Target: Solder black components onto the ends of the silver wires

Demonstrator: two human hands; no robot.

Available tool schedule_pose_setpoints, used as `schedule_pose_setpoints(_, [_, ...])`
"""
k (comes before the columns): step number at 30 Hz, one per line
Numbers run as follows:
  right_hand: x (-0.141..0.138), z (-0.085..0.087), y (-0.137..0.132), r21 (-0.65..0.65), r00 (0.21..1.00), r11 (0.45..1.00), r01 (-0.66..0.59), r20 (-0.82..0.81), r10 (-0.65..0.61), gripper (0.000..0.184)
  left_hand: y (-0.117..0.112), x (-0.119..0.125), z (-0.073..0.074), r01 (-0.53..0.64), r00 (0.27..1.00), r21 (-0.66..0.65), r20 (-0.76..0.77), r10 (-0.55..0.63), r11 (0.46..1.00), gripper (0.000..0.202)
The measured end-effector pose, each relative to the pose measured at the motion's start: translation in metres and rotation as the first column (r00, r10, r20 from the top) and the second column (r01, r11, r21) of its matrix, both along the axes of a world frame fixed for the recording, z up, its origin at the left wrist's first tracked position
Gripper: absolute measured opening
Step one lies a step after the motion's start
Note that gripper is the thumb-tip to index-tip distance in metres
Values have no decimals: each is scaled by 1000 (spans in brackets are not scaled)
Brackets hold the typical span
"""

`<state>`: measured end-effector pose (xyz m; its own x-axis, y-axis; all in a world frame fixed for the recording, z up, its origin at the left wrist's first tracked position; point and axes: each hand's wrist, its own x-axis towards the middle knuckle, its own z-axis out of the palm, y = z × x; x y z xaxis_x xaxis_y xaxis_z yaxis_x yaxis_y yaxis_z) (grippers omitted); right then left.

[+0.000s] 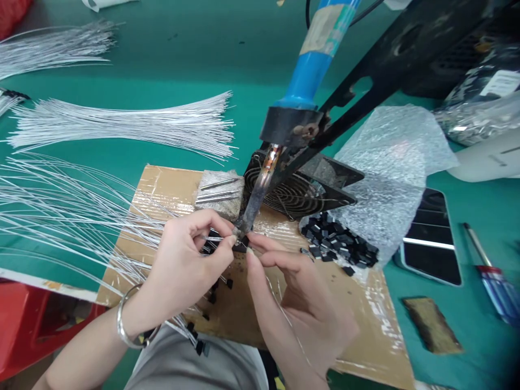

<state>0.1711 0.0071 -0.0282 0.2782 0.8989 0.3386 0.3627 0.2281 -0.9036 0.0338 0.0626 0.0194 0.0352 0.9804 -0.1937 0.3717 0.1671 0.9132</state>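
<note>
My left hand (190, 265) pinches a thin white wire (213, 238) between thumb and index finger, its end close under the tip of a soldering iron (260, 197). Opposite it, my right hand (296, 303) has thumb and fingers closed on a small black part (244, 242), mostly hidden by fingertips. A thin strand of solder wire (290, 325) runs across the right palm. The iron, with its blue handle, is clamped pointing down in a black metal arm (357, 97). Several wires with black ends (199, 344) lie beneath and beside my left hand.
Cardboard (365, 325) covers the work spot. A fan (292, 192) sits behind the iron, beside a pad with metal pins (219, 195). Black parts (339, 241) are heaped on the right, near a phone (430, 238), a screwdriver (493, 281) and a sponge (433, 325). Wire bundles (122, 124) lie left.
</note>
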Motion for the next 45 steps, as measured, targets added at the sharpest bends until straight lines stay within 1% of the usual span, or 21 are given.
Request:
schedule_pose_setpoints(3, [0,-2,0,-5,1000,1000,22,-12,-22,15,0,0,0,-5,1000,1,4,5,1000,6])
schedule_pose_setpoints(6, [1,-4,-1,11,1000,1000,-11,-13,11,21,0,0,0,-4,1000,6,3,4,1000,6])
schedule_pose_setpoints(9, [2,-5,-1,16,1000,1000,-25,-3,25,23,1,0,1,1,1000,19,11,-1,1000,7])
schedule_pose_setpoints(12, [3,-5,-1,26,1000,999,-24,-5,24,22,1,1,1,3,1000,21,11,-3,1000,8])
schedule_pose_setpoints(19, [-3,-1,0,12,999,999,36,-34,-35,14,1,-1,1,4,1000,21,2,-5,1000,8])
schedule_pose_setpoints(28, [3,-4,-1,25,1000,1000,-5,-5,5,15,1,-1,-1,6,1000,27,12,-6,1000,8])
schedule_pose_setpoints(34, [-2,-3,0,25,999,999,21,-31,-21,14,0,0,1,11,1000,15,12,-11,1000,7])
schedule_pose_setpoints(37, [-2,-4,1,39,999,999,-1,-53,3,16,0,0,0,13,1000,-3,1,-13,1000,6])
schedule_pose_setpoints(38, [-2,-4,2,29,998,1000,8,-56,-7,16,0,0,-1,12,1000,-13,-5,-12,1000,6])
schedule_pose_setpoints(39, [0,-4,2,9,998,999,43,-45,-42,14,0,-1,-3,13,1000,-23,-12,-13,1000,6])
schedule_pose_setpoints(41, [4,-2,3,-45,986,985,166,6,-166,6,0,-1,-5,8,1000,-40,-27,-9,999,7])
schedule_pose_setpoints(42, [6,-1,3,-75,978,975,209,24,-208,3,1,-2,-6,4,999,-47,-34,-6,999,8])
schedule_pose_setpoints(43, [9,0,3,-95,975,971,221,13,-220,10,1,-2,-7,3,999,-52,-36,-5,999,8])
schedule_pose_setpoints(44, [11,1,3,-108,979,974,198,-26,-201,20,1,-2,-8,2,999,-55,-35,-4,999,8])
schedule_pose_setpoints(45, [14,1,3,-124,985,982,144,-82,-155,27,1,-2,-8,3,999,-55,-34,-5,998,9])
